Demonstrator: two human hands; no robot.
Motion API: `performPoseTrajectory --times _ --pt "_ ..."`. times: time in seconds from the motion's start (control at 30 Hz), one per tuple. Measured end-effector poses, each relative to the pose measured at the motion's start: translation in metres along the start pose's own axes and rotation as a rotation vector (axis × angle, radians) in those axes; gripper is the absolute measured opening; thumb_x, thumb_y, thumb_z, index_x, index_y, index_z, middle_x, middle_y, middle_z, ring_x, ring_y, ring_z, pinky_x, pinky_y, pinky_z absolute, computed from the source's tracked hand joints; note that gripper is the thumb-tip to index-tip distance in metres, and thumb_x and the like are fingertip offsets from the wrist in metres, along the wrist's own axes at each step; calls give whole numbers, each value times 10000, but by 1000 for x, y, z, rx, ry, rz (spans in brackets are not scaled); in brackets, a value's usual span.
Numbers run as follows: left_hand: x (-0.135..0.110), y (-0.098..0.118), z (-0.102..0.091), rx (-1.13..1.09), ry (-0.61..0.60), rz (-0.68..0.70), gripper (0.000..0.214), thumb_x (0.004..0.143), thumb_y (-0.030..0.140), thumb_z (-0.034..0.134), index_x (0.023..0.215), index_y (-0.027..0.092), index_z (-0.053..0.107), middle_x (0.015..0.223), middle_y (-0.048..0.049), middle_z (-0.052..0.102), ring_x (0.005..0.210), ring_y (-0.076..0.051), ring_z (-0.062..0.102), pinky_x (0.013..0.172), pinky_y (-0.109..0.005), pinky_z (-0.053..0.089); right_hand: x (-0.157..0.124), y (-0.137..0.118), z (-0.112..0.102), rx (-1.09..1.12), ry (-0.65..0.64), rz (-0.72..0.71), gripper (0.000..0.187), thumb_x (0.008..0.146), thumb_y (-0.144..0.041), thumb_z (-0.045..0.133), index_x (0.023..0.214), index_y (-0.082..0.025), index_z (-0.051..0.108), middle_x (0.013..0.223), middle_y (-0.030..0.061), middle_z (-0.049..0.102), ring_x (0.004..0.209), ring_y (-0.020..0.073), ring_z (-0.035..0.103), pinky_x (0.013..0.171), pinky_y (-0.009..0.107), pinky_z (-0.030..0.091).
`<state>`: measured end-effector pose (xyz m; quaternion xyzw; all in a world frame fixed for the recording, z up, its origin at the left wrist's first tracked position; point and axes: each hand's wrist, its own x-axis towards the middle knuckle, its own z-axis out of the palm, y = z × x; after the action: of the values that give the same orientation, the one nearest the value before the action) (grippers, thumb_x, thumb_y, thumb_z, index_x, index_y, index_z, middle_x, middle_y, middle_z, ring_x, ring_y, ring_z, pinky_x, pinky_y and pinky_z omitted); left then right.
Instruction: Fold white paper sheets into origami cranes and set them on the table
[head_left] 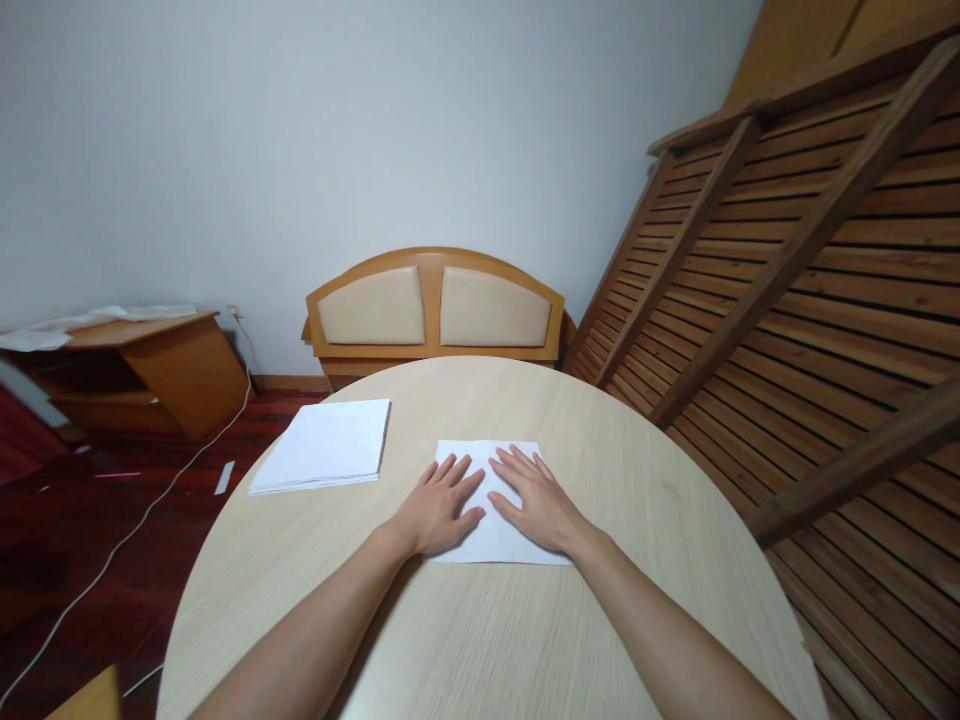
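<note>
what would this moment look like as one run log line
left hand: open, on white sheet | right hand: open, on same sheet | paper stack: on round table, left of sheet

White paper sheet (491, 542), unmarked where visible; lies flat beneath left hand (444, 507) and right hand (538, 503); bare strip between them, far edge just beyond both.

A padded headboard (433, 257) stands against a pale wall (420, 120), with slatted wooden panels (862, 270) leaning at right.
</note>
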<state>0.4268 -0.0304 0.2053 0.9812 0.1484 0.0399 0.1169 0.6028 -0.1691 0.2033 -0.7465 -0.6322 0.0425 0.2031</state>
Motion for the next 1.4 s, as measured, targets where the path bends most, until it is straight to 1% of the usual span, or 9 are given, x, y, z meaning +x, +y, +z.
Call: performPoseTrajectory --times 0.17,0.37,0.6,0.73,0.83,0.9,1.07,1.27,1.4 --pt "2 0 3 23 -2 -17 627 982 574 376 1545 315 284 1638 -61 195 1512 -320 133 1196 -561 158 -6 -1 -1 -18 -143 30 738 932 -669 406 1545 -272 308 1635 48 215 1518 271 130 1222 514 50" --pt "-1 -8 3 48 -24 -78 666 979 646 293 1547 298 286 1638 -78 180 1510 -333 131 1188 -579 157 -5 9 -2 -47 -144 114 765 917 -706 397 1554 -298 278 1643 40 183 1520 294 104 1216 533 35" --pt "-3 -16 -2 61 -49 -108 676 985 624 309 1548 251 292 1633 -117 186 1505 -346 147 1175 -597 179 -7 20 -4 -60 -130 153 757 926 -709 369 1550 -288 292 1642 50 181 1520 305 96 1207 561 37" --pt "-9 -9 -13 30 -32 6 654 984 585 375 1542 252 302 1617 -111 258 1506 -308 174 1195 -543 185 -7 23 -3 -47 -120 154 739 928 -687 395 1545 -288 309 1638 52 203 1518 303 111 1209 556 39" --pt "-14 -2 -21 -63 -129 105 839 886 703 482 1563 276 232 1620 -104 240 1499 -306 202 1199 -510 216 -6 23 -3 -39 -112 154 736 926 -677 413 1539 -280 326 1634 57 217 1518 300 118 1209 559 42" --pt "-16 1 -24 -72 -170 114 933 832 742 529 1568 258 220 1623 -126 211 1498 -328 192 1198 -526 209 -6 22 -5 -26 -104 143 724 930 -660 423 1531 -264 346 1629 63 234 1515 299 133 1207 568 43" --pt "-16 -5 -23 -27 -159 81 923 820 756 526 1547 238 292 1626 -150 174 1503 -352 149 1191 -555 189 -10 16 -15 47 -115 18 640 942 -597 464 1488 -267 428 1578 72 365 1496 285 220 1210 569 5" --pt "-13 -14 -19 -2 -154 49 1110 693 859 555 1553 218 267 1629 -176 149 1504 -380 109 1189 -578 160 -20 4 -27 136 -258 -112 946 728 -698 690 1515 -277 375 1615 86 274 1502 303 193 1225 522 58" --pt "-14 -12 -18 -3 -117 45 1083 715 831 567 1551 209 273 1626 -174 178 1499 -389 137 1182 -585 187 -21 1 -27 132 -241 -106 927 727 -671 706 1506 -273 397 1605 78 303 1501 302 196 1225 516 80"
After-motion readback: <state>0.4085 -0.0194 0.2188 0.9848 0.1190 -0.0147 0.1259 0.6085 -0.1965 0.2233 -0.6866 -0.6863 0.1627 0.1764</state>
